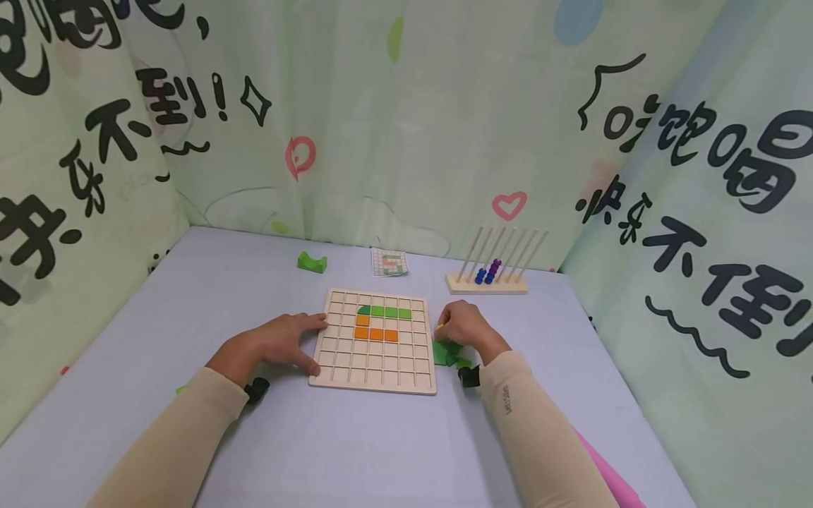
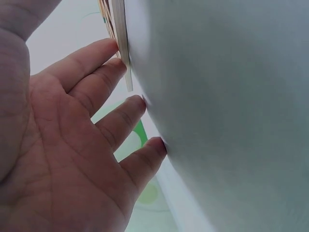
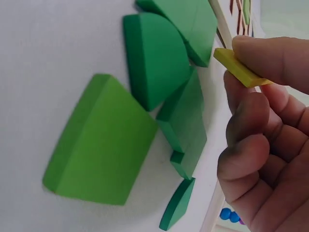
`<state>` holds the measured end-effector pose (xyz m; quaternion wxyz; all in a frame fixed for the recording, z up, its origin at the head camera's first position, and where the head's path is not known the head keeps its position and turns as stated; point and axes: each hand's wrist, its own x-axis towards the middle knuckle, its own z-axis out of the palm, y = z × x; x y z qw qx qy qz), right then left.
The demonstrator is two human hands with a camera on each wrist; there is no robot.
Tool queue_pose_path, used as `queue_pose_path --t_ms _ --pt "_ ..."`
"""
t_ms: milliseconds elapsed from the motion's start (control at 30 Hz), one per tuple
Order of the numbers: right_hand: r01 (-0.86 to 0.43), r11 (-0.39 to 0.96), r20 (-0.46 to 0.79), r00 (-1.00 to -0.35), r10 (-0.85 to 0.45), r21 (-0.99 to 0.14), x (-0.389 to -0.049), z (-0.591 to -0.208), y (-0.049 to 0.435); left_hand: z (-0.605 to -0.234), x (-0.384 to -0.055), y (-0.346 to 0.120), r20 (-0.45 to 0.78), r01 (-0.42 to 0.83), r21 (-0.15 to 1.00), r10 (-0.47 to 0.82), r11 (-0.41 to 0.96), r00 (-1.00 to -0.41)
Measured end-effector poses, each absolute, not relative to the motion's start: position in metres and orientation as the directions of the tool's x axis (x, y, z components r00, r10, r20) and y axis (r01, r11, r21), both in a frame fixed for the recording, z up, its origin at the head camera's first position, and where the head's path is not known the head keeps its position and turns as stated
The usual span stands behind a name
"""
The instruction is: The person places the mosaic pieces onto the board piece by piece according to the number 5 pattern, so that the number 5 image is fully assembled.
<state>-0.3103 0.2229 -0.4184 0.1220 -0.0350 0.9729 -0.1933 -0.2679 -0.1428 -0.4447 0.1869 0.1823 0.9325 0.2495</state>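
A wooden grid board [image 1: 375, 367] lies flat on the table, with several green tiles [image 1: 390, 312] in one row and orange tiles [image 1: 377, 334] below them. My left hand [image 1: 279, 342] rests at the board's left edge, its fingers nearly straight and touching the rim. Just past the right edge, my right hand [image 1: 466, 326] pinches a small yellow tile [image 3: 239, 67] between thumb and finger. Under that hand lies a loose group of green pieces [image 3: 159, 63], including a rounded one and a lighter green block [image 3: 101, 145]. The hand partly hides this group in the head view.
A pegged wooden counting stand [image 1: 485, 286] with blue and purple beads stands at the back right. Behind the board lie a printed pattern card [image 1: 389, 262] and a green notched block [image 1: 312, 263]. Something pink [image 1: 606, 469] shows beside the right sleeve. Printed curtains surround the table.
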Motion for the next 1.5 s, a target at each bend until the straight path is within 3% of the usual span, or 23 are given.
queue_pose_path --t_ms 400,833,1500 --pt "-0.031 0.885 -0.170 -0.978 -0.124 -0.464 -0.308 -0.416 0.227 -0.444 -0.269 -0.141 -0.265 0.234 0.533 0.423 0.813 -0.866" --pt "-0.004 0.825 -0.220 -0.963 -0.155 -0.566 -0.301 -0.413 0.205 -0.445 -0.269 -0.142 -0.271 0.239 0.523 0.425 0.819 -0.864" --pt "-0.097 0.831 -0.203 -0.948 -0.245 -0.548 -0.302 -0.426 0.173 -0.445 -0.268 -0.140 -0.267 0.225 0.529 0.412 0.818 -0.871"
